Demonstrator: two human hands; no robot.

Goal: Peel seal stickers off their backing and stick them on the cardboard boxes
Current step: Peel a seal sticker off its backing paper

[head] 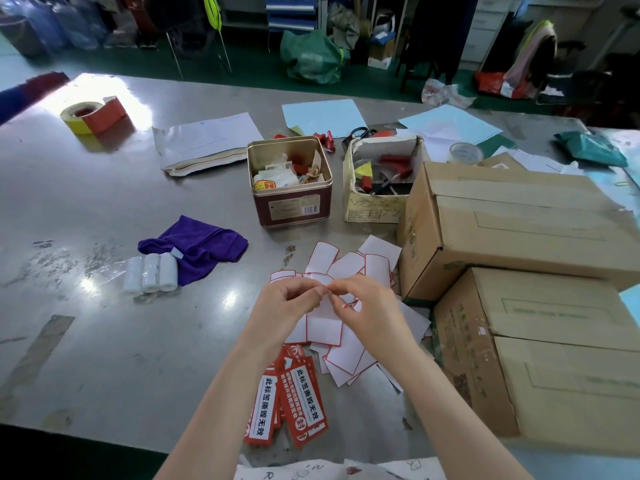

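Both hands' (325,299) pinching grip hides the sticker.

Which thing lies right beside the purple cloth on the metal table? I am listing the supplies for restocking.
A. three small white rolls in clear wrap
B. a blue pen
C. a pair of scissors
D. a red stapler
A: three small white rolls in clear wrap lie at the near left edge of the purple cloth, one touching it, on the table.
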